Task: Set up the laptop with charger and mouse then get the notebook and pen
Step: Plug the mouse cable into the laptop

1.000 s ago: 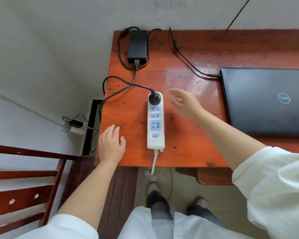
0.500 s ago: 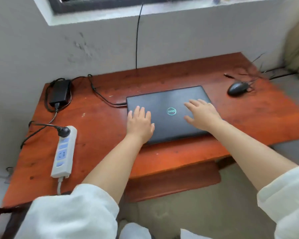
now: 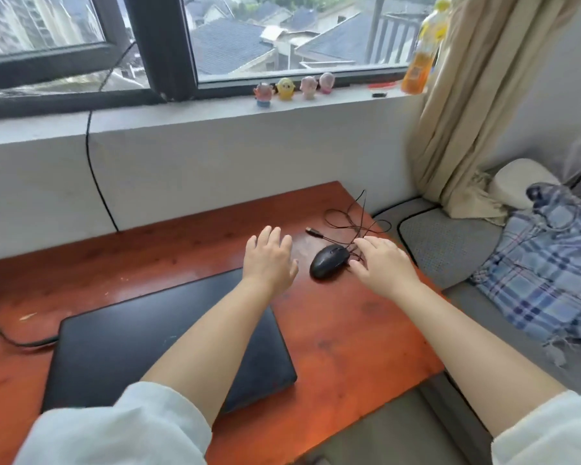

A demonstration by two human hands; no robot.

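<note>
My right hand (image 3: pixel 383 263) is spread, empty, fingers at the mouse (image 3: pixel 329 261) and its tangled cord (image 3: pixel 356 223) near the desk's (image 3: pixel 349 330) far right corner. My left hand (image 3: pixel 269 260) hovers open just left of the mouse, beyond the closed laptop (image 3: pixel 121 344), whose charger cable (image 3: pixel 17 342) enters its left side.

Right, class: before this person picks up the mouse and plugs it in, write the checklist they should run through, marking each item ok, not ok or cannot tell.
1. Mouse within reach, between both hands: ok.
2. Right hand free, fingers open beside the mouse: ok.
3. Left hand free: ok.
4. Mouse cable untangled: not ok, it lies in loose loops.
5. USB plug free on the desk: ok.
6. Laptop open: not ok, lid shut.
7. Free USB port on the laptop: cannot tell.
</note>
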